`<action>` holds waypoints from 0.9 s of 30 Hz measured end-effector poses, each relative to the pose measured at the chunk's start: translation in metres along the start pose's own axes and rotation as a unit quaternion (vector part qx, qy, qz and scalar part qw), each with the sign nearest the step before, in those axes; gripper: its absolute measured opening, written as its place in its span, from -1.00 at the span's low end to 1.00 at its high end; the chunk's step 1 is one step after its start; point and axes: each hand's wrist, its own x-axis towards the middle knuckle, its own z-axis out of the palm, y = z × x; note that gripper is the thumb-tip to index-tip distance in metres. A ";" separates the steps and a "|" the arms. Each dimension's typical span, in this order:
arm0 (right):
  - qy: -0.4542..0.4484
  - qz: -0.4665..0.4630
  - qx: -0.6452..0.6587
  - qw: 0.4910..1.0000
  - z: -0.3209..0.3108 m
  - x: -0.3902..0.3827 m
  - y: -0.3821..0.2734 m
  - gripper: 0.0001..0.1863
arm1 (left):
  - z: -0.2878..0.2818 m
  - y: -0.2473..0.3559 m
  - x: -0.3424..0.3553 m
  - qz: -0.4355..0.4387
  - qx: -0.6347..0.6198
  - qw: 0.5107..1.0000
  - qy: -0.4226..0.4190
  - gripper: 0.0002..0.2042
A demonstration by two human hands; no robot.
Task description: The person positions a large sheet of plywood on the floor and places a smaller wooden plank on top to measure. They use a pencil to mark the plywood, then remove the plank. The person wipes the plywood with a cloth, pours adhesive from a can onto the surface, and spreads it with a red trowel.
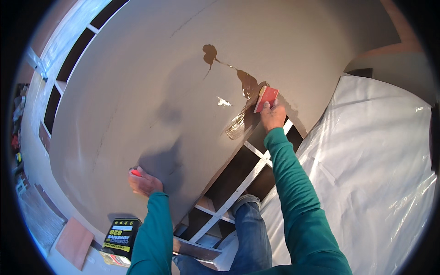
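My right hand point(273, 116) grips a flat red spreader point(268, 97), its edge against a large grey-brown sheet point(133, 91). Glossy brown glue point(247, 83) lies in a pool and thin trails by the spreader, with a smeared patch point(237, 126) below and a rounded blob point(209, 53) farther off. At the left, my left hand point(145, 182) rests on or just over the sheet, its fingers closed round a small red thing point(135, 173). Most of that thing is hidden, so I cannot tell its kind.
A black and yellow rectangular tin point(122, 238) stands beside my left forearm. Under the sheet's near edge runs a white-edged frame point(247, 181) with dark compartments. Clear plastic film point(366, 174) covers a surface at the right. A reddish-brown board point(74, 243) lies at the lower left.
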 end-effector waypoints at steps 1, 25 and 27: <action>0.011 0.012 -0.008 1.000 0.002 -0.004 -0.002 -0.78 | 0.001 -0.001 0.001 -0.017 0.011 1.000 -0.016 -0.53; -0.126 -0.144 -0.067 0.979 0.068 0.035 -0.142 -0.77 | -0.008 0.011 0.003 -0.042 0.052 0.997 -0.038 -0.54; -0.075 -0.211 -0.101 0.969 0.064 0.043 -0.119 -0.78 | -0.010 0.014 0.005 -0.027 0.029 0.999 -0.029 -0.56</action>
